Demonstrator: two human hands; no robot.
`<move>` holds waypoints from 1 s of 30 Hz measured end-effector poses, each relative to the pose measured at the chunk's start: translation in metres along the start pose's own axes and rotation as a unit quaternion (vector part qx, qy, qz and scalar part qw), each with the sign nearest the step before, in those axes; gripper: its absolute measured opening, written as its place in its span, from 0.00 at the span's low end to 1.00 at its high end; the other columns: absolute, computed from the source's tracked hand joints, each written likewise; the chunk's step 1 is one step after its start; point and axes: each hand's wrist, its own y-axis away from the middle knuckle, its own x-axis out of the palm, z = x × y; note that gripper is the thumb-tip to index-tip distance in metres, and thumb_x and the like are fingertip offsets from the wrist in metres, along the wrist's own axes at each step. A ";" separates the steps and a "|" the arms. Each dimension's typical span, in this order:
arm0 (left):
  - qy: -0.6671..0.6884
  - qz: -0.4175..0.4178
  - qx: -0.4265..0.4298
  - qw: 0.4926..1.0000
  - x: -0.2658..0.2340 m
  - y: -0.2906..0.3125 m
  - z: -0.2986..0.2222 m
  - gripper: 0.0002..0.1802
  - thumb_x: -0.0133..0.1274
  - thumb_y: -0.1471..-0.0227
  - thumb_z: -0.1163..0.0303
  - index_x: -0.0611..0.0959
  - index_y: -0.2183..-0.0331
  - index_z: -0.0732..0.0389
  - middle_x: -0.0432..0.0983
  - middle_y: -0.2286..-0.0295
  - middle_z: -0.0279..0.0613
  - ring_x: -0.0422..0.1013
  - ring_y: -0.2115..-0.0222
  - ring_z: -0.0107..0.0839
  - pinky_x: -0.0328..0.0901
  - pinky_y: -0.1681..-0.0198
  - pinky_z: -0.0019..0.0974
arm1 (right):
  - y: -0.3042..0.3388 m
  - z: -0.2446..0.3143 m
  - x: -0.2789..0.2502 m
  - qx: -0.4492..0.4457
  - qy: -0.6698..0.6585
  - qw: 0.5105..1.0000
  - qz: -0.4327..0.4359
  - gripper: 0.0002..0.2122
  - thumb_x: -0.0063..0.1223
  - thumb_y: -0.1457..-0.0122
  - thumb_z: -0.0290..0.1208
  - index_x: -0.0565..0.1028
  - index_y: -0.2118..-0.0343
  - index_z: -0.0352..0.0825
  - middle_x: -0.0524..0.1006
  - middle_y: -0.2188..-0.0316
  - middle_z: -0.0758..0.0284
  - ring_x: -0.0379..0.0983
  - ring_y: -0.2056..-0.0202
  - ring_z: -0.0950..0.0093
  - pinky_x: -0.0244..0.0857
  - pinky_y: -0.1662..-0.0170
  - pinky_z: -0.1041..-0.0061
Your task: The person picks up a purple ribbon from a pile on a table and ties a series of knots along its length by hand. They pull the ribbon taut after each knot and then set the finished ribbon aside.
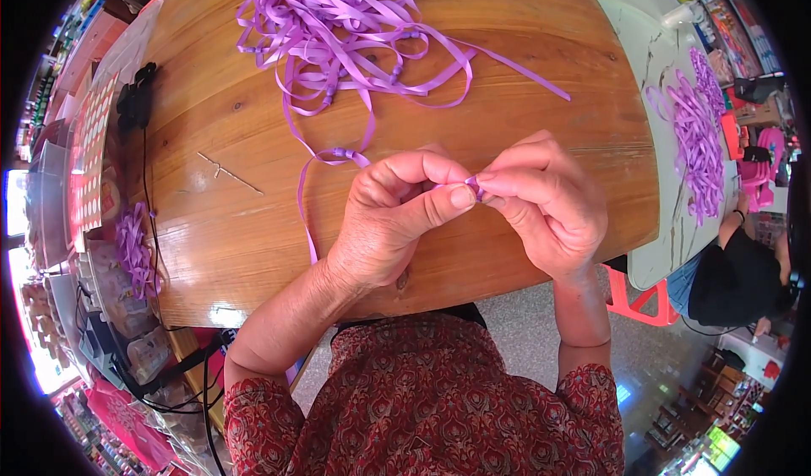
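Above the table's near half, my left hand (384, 210) and my right hand (557, 206) meet, thumb and forefinger pinched on each side. Between the fingertips shows a small bit of purple ribbon (474, 187); most of it is hidden by my fingers. A strand runs from behind my left hand toward a large tangled heap of purple ribbon (338, 24) at the far side. Several gathered bunches, such as one purple bunch (342, 152), sit along the strands. One loose ribbon end (541, 85) stretches to the right of the heap.
The wooden table (515, 265) holds a thin knotted string (228, 174) and a black object with a cable (135, 100) at left. Another purple ribbon bundle (135, 252) hangs at the left edge. Right, a white table (629, 20) bears more ribbon (697, 151); a person (735, 269) and red stool (634, 305) are nearby.
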 end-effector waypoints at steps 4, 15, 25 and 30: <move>-0.004 -0.003 -0.010 1.000 -0.002 -0.001 0.001 0.03 0.55 0.51 0.79 0.80 0.70 0.63 0.73 0.72 0.33 0.67 0.68 0.21 0.63 0.61 0.25 | -0.002 -0.001 0.000 -0.024 0.033 0.999 0.005 0.06 0.59 0.53 0.18 0.76 0.71 0.32 0.74 0.73 0.66 0.69 0.73 0.72 0.63 0.71 0.78; -0.063 -0.020 -0.036 0.997 0.004 -0.001 0.002 0.05 0.56 0.51 0.79 0.80 0.68 0.63 0.75 0.69 0.31 0.68 0.66 0.17 0.63 0.60 0.23 | 0.005 -0.008 -0.005 0.035 -0.044 0.998 -0.005 0.07 0.51 0.55 0.12 0.72 0.72 0.29 0.71 0.74 0.63 0.65 0.73 0.75 0.59 0.70 0.78; -0.133 -0.095 -0.026 0.986 0.009 0.004 0.001 0.05 0.57 0.51 0.77 0.81 0.68 0.61 0.74 0.73 0.26 0.65 0.71 0.13 0.61 0.67 0.19 | 0.009 -0.012 -0.001 0.084 -0.078 0.992 -0.058 0.06 0.53 0.56 0.13 0.73 0.74 0.28 0.73 0.75 0.63 0.68 0.74 0.76 0.62 0.69 0.80; -0.146 -0.093 -0.023 0.985 0.004 0.004 0.001 0.04 0.56 0.51 0.76 0.81 0.69 0.61 0.73 0.74 0.25 0.65 0.72 0.12 0.60 0.68 0.19 | 0.010 -0.012 -0.006 0.090 -0.063 0.993 -0.046 0.06 0.51 0.53 0.13 0.72 0.72 0.28 0.72 0.71 0.62 0.67 0.71 0.76 0.61 0.68 0.80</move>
